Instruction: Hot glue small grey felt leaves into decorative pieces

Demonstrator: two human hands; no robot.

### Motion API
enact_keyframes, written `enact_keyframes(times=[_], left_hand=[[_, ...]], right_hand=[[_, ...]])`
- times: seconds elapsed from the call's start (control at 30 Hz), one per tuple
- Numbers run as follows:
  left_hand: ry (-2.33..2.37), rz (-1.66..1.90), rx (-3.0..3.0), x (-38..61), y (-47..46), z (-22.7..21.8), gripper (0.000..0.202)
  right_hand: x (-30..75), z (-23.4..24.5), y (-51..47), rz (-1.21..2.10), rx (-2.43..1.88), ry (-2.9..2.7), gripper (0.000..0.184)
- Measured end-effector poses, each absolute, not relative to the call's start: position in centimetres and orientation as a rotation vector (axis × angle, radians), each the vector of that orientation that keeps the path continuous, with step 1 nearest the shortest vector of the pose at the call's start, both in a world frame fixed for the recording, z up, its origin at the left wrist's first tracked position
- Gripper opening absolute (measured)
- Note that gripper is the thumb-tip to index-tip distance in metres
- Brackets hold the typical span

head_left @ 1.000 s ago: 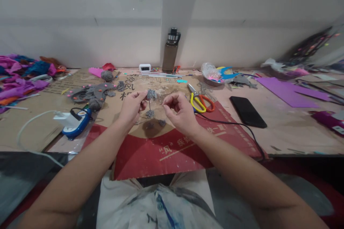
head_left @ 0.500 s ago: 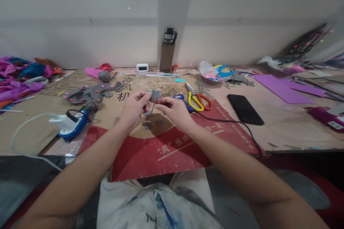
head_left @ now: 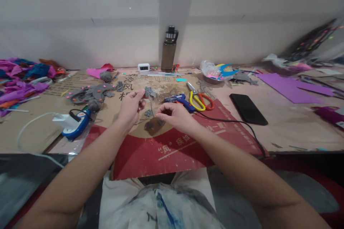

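Between thumb and fingers, my left hand [head_left: 131,108] pinches a small bunched piece of grey yarn [head_left: 149,92]. A thin grey strand [head_left: 152,107] hangs from this piece toward my right hand [head_left: 172,115], whose thumb and forefinger are closed on its lower end. Below the hands, small grey tufts [head_left: 148,113] lie on the cardboard [head_left: 137,164]. Just beyond my right hand rests a blue glue gun [head_left: 179,101], next to scissors [head_left: 197,102] with yellow and red handles.
A grey piece with coloured dots [head_left: 91,94] and a blue power strip [head_left: 77,127] lie left. A black phone [head_left: 248,109] and purple sheets [head_left: 290,87] are right. A bottle [head_left: 168,52] stands by the wall, and a bowl [head_left: 213,78] sits at the back. The glue gun's cable [head_left: 228,121] crosses rightward.
My hands have moved apart: the right hand has come down and toward me, drawing the strand out below the bunched piece. The left has shifted slightly left.
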State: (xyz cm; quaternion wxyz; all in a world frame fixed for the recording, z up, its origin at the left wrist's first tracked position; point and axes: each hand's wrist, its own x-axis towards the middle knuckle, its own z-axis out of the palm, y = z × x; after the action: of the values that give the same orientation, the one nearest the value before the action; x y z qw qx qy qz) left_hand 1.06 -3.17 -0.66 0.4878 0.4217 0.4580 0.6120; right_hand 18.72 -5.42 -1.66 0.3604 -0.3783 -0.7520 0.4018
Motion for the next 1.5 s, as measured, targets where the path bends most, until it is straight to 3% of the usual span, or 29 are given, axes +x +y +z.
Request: enact_keyframes(times=[0.13,0.37,0.63,0.77,0.9,1.0,1.17,1.33,1.5], left_hand=[[1.105,1.531,0.918,0.5,-2.5,-0.8,0.023],[1.108,1.349,0.957,0.9,-2.7,-0.7,0.025],[0.943,0.999,1.091,2.3,-4.3,-0.3,0.032],[1.144,1.026,1.165,2.1,-3.5,-1.6,0.028],[1.205,1.049,1.146,1.9,-3.1,-1.9,0.026],[1.161,1.060,1.167,2.0,-3.3,-1.6,0.027],[1.184,1.037,1.214,2.0,-3.3,-1.9,0.027],[1.374,1.013,1.278,1.7,-2.9,-2.1,0.027],[1.575,1.040,1.534,1.7,-2.6,-2.3,0.022]], right_hand=[[19.5,0.1,-7.6,1.173,-0.679,-2.250,0.006],[20.4,2.8,-11.8,1.747,0.112,-2.622,0.020],[22.3,2.7,-9.3,1.771,-0.372,-2.613,0.022],[22.5,1.4,-7.2,1.295,-0.790,-2.440,0.014],[21.8,-0.7,-5.5,0.958,-1.099,-1.984,0.017],[20.8,-2.0,-4.8,1.059,-1.143,-1.719,0.021],[19.8,-2.7,-4.8,1.577,-1.042,-1.484,0.039],[20.5,-2.0,-5.5,1.727,-1.035,-1.634,0.015],[21.3,-1.1,-6.4,1.730,-1.134,-1.768,0.016]])
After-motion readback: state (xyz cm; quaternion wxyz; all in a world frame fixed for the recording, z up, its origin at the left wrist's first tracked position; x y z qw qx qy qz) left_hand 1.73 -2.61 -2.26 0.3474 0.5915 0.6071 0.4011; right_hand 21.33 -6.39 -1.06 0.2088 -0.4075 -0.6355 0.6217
